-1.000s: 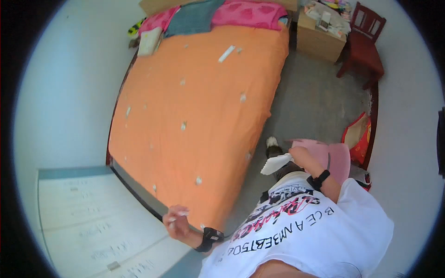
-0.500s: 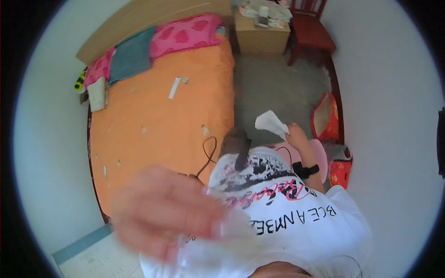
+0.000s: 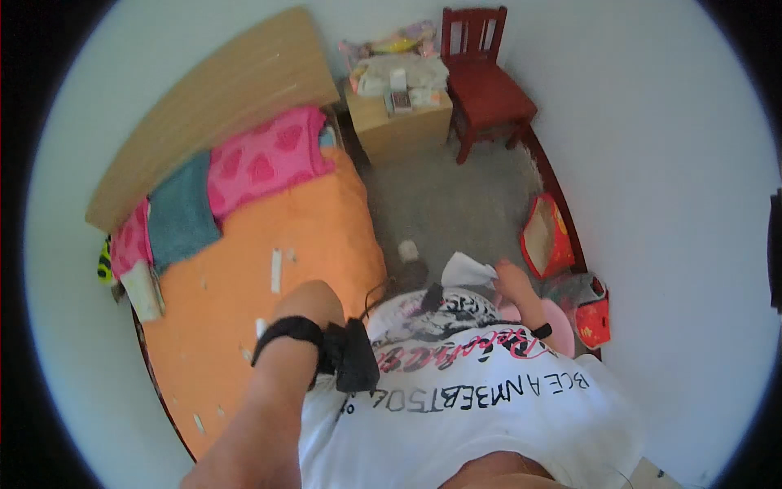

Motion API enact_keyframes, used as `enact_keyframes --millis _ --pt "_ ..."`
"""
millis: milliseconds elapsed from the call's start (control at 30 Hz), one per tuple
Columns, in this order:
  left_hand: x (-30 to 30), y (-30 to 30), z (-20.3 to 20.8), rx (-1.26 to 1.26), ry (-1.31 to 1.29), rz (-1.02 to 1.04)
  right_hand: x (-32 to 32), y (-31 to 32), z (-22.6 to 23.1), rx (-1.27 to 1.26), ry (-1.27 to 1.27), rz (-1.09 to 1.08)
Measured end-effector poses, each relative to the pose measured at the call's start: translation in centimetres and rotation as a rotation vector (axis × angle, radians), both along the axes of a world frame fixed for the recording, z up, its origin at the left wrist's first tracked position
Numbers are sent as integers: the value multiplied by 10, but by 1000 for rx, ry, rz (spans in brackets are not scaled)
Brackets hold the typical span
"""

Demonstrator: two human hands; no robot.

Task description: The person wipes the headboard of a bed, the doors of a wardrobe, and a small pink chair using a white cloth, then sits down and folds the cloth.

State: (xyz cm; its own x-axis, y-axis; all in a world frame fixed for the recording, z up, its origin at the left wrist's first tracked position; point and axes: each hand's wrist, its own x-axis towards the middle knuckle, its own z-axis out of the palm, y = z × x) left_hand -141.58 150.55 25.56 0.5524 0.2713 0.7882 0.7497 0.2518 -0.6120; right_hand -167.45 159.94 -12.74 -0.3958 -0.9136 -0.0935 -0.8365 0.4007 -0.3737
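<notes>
My right hand point(image 3: 511, 279) is closed on a white sheet of paper point(image 3: 467, 270), which sticks out to the left above the grey floor. Over the orange bed point(image 3: 236, 310), my left hand point(image 3: 316, 298) shows only its back, its fingers hidden from view. A black strap with a boxy black device point(image 3: 356, 356) is around my left wrist. Past the left hand, a narrow white strip point(image 3: 276, 270) lies on the bed beside a small crumpled scrap point(image 3: 292, 255). A small pale thing point(image 3: 407, 250), too blurred to name, shows low between bed and nightstand.
Pink pillows point(image 3: 265, 163) and a grey-green cloth point(image 3: 183, 210) lie by the headboard point(image 3: 212, 118). A wooden nightstand point(image 3: 403, 134) holds a pale cloth and small boxes, next to a red chair point(image 3: 489, 94). Red bags point(image 3: 551, 236) stand along the right wall, near a round pink thing point(image 3: 559, 328).
My left hand has swung from close before the camera to over the bed. The view has shifted, showing more of the chair and nightstand. The right hand still holds the paper.
</notes>
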Motion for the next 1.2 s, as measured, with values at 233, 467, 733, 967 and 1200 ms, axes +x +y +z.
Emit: enact_keyframes --millis 233,467,733,967,1200 --pt "-7 32 -28 31 -462 -568 20 11 37 -55 -15 47" --pt "-76 115 -90 189 -1043 -935 11 17 -19 -9 -21 51" --pt "-161 44 -64 232 -948 -1160 -73 -71 20 72 8 113" --pt "-233 -165 -82 -84 -1821 -544 -132 -195 59 37 -95 217" --pt "-277 -334 -181 411 -1668 1619 -204 -369 125 -242 -189 647"
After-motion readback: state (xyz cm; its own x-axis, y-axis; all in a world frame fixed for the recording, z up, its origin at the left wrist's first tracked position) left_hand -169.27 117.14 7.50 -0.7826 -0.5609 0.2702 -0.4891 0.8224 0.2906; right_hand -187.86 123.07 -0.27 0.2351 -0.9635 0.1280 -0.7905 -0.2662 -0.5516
